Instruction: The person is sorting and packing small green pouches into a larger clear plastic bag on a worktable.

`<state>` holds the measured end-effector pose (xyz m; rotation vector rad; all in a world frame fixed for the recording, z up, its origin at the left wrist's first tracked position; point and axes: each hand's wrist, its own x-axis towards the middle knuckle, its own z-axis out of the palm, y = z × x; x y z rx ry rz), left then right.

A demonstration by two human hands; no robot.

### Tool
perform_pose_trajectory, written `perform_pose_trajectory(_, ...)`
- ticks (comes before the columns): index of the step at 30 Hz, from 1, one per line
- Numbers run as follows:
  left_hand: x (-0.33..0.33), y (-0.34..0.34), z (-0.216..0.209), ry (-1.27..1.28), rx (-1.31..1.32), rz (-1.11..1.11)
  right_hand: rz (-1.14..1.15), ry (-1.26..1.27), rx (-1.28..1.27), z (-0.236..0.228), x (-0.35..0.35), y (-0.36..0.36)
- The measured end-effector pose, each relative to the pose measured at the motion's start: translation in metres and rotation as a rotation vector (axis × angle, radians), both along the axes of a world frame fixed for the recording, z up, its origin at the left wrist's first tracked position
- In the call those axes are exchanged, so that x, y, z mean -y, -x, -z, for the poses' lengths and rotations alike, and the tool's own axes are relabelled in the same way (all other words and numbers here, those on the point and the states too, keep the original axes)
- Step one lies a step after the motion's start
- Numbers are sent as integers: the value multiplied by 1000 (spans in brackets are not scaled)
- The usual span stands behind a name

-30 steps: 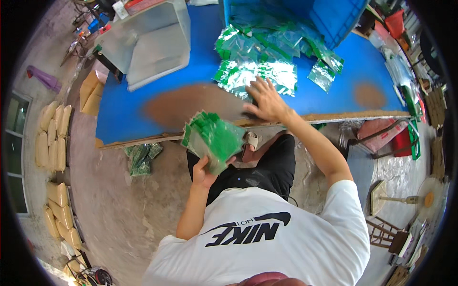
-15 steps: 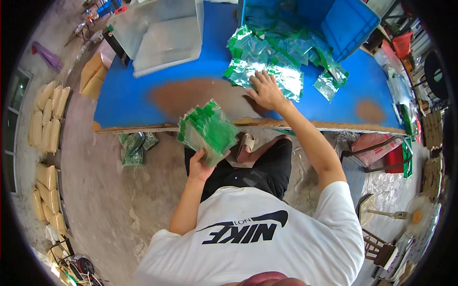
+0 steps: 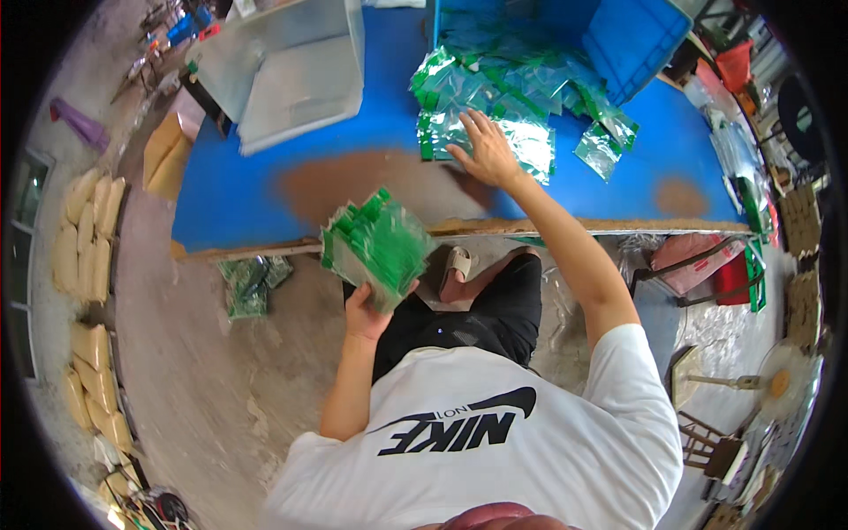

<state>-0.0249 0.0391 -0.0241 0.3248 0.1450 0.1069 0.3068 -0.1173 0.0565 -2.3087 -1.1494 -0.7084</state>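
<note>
My left hand [image 3: 367, 316] grips a thick stack of clear plastic bags with green edges [image 3: 378, 252], held in front of the table's near edge above my lap. The fingers wrap around the stack's lower end, and its bags fan out slightly. On the blue table, my right hand [image 3: 489, 155] lies palm down at the near side of a loose pile of similar shiny bags [image 3: 521, 97]. Its fingers are stretched out and spread, with nothing visibly held. Whether the palm presses on the bags is hard to see.
A blue crate [image 3: 638, 49] lies behind the pile on the blue table [image 3: 230, 199]. To the left stands a translucent plastic bin [image 3: 300, 93]. Below the table are packed bags [image 3: 247, 287] on the floor. A fan [image 3: 777, 382] and a wooden stool [image 3: 724, 459] are at the right.
My right hand has slid slightly farther over the pile, its fingers reaching forward. The left hand keeps its grip on the stack. The whole view has shifted a little.
</note>
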Motion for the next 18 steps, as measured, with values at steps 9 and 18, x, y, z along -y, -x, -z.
perform_pose_trajectory(9,-6,21,27,92,36,-78,-100,275,-65,-15,-13,71)
perform_pose_trajectory(18,-1,2,10,93,-62,-126,-535,295,-437,-21,-4,124)
